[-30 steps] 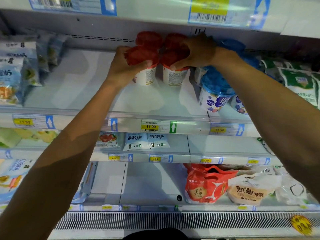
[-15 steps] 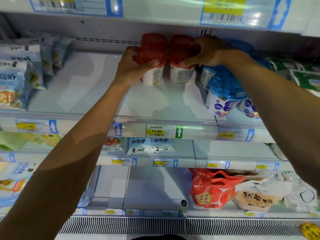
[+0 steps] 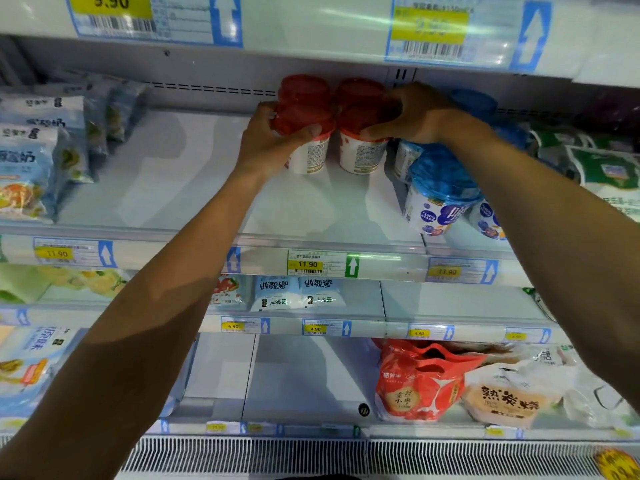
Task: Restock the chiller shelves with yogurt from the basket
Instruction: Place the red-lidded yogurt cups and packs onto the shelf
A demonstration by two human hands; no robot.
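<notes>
Clamping red-lidded white yogurt cups (image 3: 309, 154), left hand (image 3: 268, 144) and right hand (image 3: 419, 116) hold one each.

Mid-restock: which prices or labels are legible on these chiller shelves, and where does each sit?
"9.90": upper-left price tag.
"11.90": green-arrow tag.
"11.90": left tag and right tag, same shelf edge.
"6.90": yellow tag, one shelf down.
"4.90": neighbouring tag, rightward.
"熟炭烧": beige bag.
Print on red-lidded cups: too small to read.

- We see dim, bluish chiller light; glare streaks the upper price strip (image 3: 433, 29).
- Soft shadows cross the white shelf (image 3: 173, 174).
- Edges bow; our corners blur.
</notes>
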